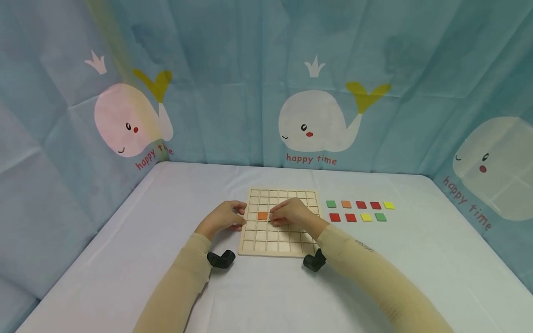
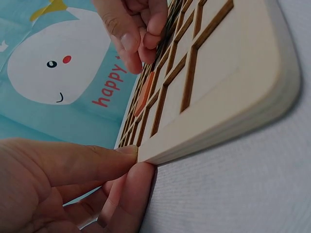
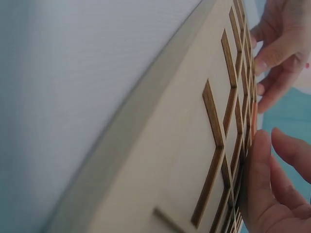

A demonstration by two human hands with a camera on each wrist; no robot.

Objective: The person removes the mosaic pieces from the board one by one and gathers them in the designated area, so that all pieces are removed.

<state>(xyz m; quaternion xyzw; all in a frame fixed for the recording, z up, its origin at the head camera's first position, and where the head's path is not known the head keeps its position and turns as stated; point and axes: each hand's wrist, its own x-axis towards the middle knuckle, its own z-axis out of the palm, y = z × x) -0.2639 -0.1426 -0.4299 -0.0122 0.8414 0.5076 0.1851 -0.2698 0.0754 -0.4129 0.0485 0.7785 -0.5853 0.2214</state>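
A square wooden grid board (image 1: pixel 278 254) lies flat on the white cloth. One orange tile (image 1: pixel 262 216) sits in a cell left of its middle. My left hand (image 1: pixel 224 216) is at the board's left edge; in the left wrist view, the thumb (image 2: pixel 104 162) and a finger (image 2: pixel 138 189) pinch that edge. Over the board, just right of the orange tile, is my right hand (image 1: pixel 293 212). Its fingers are loosely bent, and no tile shows between them. In the right wrist view, one fingertip (image 3: pixel 261 141) is close to the grid, with a gap beside the neighbouring finger.
Right of the board, two rows of tiles lie on the cloth, among them a green tile (image 1: pixel 331 204), an orange one, several red ones such as this red tile (image 1: pixel 335 217), and a yellow tile (image 1: pixel 389 205). A whale-printed blue curtain (image 1: pixel 216 92) hangs behind.
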